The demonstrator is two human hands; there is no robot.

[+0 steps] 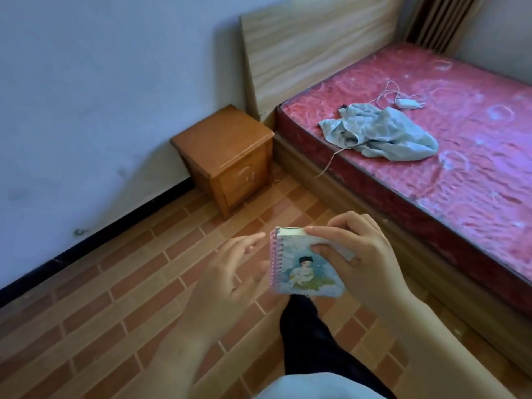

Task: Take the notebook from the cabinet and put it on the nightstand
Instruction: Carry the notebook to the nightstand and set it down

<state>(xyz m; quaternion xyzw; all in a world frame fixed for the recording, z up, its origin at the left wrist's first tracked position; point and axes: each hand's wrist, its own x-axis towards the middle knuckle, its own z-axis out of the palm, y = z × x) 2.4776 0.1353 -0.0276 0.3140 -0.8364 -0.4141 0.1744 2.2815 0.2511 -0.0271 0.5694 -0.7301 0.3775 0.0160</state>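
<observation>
A small spiral notebook (pixel 308 269) with a pink coil and a pale blue picture cover is held above the floor in the lower middle of the head view. My right hand (pixel 362 254) grips its right side, thumb on the cover and fingers over the top edge. My left hand (pixel 230 269) is beside the coil, fingers spread and blurred; whether it touches the notebook underneath I cannot tell. The orange wooden nightstand (pixel 224 136) stands ahead against the wall, left of the bed, its top bare.
A bed with a pink mattress (pixel 460 156) and a wooden headboard (pixel 311 44) fills the right side; a grey-blue cloth (pixel 380 133) and a white charger with cable (pixel 406 102) lie on it. Brick-pattern floor tiles (pixel 115 298) lie between me and the nightstand. My dark trouser leg (pixel 311 341) is below.
</observation>
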